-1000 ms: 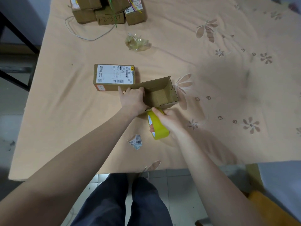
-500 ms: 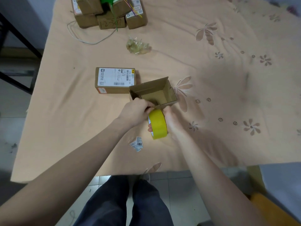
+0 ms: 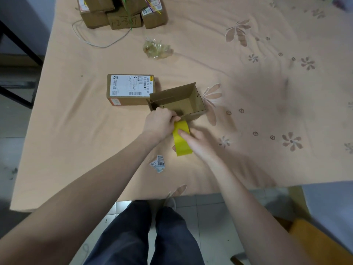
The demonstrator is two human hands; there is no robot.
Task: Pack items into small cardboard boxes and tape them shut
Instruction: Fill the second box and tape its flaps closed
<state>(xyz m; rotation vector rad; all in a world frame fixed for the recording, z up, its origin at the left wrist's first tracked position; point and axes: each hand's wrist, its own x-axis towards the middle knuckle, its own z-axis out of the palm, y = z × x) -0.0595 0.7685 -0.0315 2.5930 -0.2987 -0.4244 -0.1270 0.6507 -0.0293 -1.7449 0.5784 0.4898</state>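
Open cardboard box, left hand pinching its near edge, right hand fingers gripping yellow tape roll

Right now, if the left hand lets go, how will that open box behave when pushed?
The open box looks empty, so it is probably light and would slide or tip on the soft cloth. Its thin walls and raised flap would likely flex. The left hand grips its near edge, which probably steadies it against the tape.

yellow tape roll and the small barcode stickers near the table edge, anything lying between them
Nothing: in the head view only bare peach floral tablecloth lies between the yellow tape roll and the small barcode stickers.
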